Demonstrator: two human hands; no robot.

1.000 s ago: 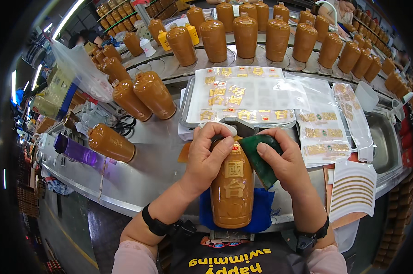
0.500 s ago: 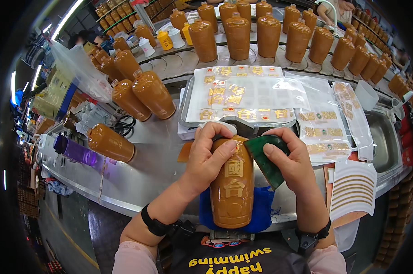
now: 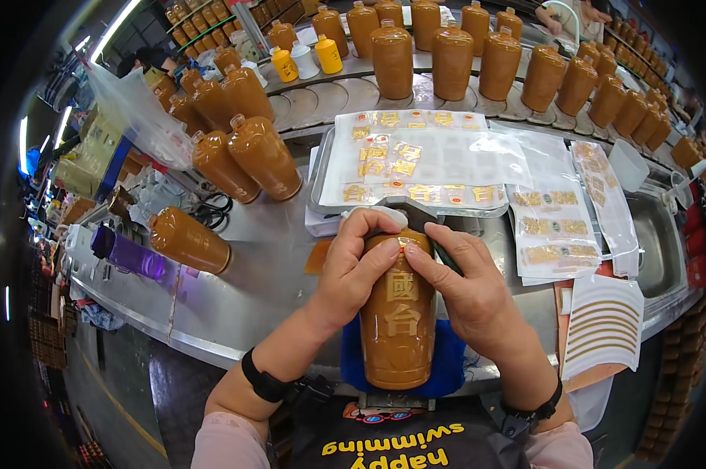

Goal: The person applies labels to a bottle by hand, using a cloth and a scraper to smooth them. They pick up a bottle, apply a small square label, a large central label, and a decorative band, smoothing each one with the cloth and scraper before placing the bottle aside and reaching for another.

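Note:
A glossy brown bottle [image 3: 398, 344] with raised gold characters down its front leans towards me on a folded blue cloth [image 3: 450, 356]. My left hand [image 3: 353, 270] is closed round its upper left side, the thumb lying near a small red-and-gold mark at the top. From the other side my right hand [image 3: 474, 289] presses its thumb by the same mark, the fingers resting at the shoulder. A green scraper [image 3: 444, 256] is tucked under that hand, mostly hidden. White cloth [image 3: 390, 216] shows behind the left fingers, covering the bottle's top end.
Beyond the bottle lies a tray [image 3: 318, 176] with sheets of gold decals. More decal sheets [image 3: 554, 205] and a card of curved gold strips [image 3: 604, 324] are at the right, beside a sink [image 3: 659, 242]. Brown bottles [image 3: 263, 159] and a purple flask [image 3: 138, 258] stand left; a conveyor [image 3: 329, 98] curves behind.
My right hand has turned and come in over the bottle, its thumb now on the top mark; the green scraper has slipped from sight under it. Bottles on the conveyor have shifted.

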